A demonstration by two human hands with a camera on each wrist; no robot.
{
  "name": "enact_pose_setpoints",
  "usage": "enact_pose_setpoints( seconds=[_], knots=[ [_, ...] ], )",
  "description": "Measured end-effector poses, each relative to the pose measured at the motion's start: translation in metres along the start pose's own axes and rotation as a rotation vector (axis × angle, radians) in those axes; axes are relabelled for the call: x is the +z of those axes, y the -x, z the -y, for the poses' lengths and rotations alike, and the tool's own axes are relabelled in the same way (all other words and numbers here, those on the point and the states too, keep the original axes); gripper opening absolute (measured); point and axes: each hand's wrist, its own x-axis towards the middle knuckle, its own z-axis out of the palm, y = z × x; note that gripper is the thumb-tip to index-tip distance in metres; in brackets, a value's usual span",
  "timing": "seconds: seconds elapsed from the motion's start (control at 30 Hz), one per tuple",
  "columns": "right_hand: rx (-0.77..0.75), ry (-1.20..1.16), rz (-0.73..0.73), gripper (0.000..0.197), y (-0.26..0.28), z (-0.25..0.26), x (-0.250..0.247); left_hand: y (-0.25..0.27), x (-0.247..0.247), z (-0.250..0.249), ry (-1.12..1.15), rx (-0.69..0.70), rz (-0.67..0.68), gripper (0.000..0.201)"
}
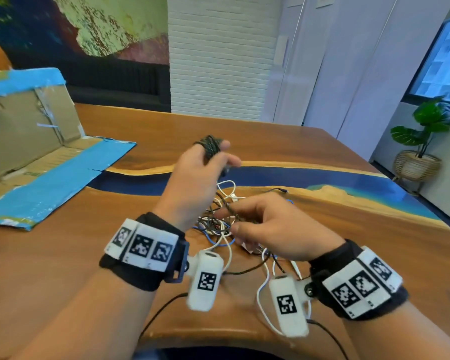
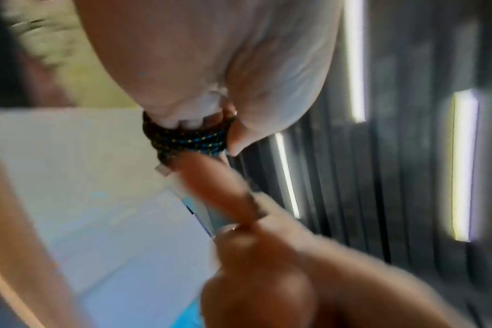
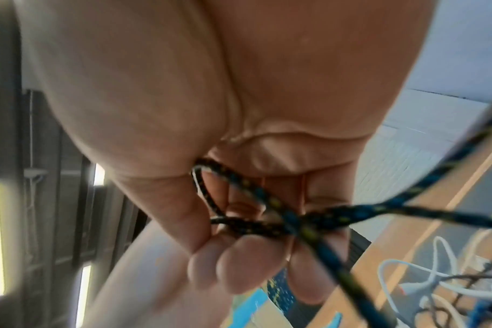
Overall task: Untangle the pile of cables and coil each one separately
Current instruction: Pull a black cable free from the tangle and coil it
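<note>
Wood-and-blue-resin table (image 1: 348,216), flattened cardboard box (image 1: 37,152) lying on it beyond the pile's left side. Tangled pile of cables (image 1: 226,222) sits on the table directly under both hands, white, blue and dark strands crossing.

Left hand (image 1: 192,175) is raised above the pile, with the braided cable (image 1: 210,148) wound in several turns round its fingers (image 2: 183,111); thumb pins the coil. Right hand (image 1: 276,229) hovers low over the pile, fingers (image 3: 239,266) curled, holding the free run of that same braided cable, which loops and crosses itself at the fingertips in the right wrist view.

Risks, my read:
- That crossing by the right fingers could cinch into a knot if pulled taut before it's flipped open.
- The free run appears to pass back through the pile; hauling on it could drag white strands up and tighten the snarl.
- Coil sits near the left fingertips; slack thumb and turns may slip off.
- Connector ends could snag on loops.
</note>
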Motion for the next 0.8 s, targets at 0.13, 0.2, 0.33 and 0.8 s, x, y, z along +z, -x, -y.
enact_pose_setpoints(
  seconds=[0.13, 0.2, 0.33, 0.8],
  knots=[
    [-0.013, -0.242, -0.229, 0.022, 0.004, 0.002, -0.027, 0.007, -0.009, 0.006, -0.502, -0.026, 0.291, 0.03],
    [-0.007, -0.318, -0.329, 0.02, 0.005, 0.0, -0.036, 0.011, -0.016, 0.002, -0.417, -0.088, 0.421, 0.043],
    [0.009, -0.356, -0.524, 0.021, 0.003, -0.014, -0.047, 0.01, -0.031, -0.001, -0.447, -0.062, 0.397, 0.035],
    [0.043, -1.3, -1.053, 0.041, 0.017, -0.097, -0.102, 0.003, -0.064, 0.023, -0.152, -0.13, -0.057, 0.036]
  ],
)
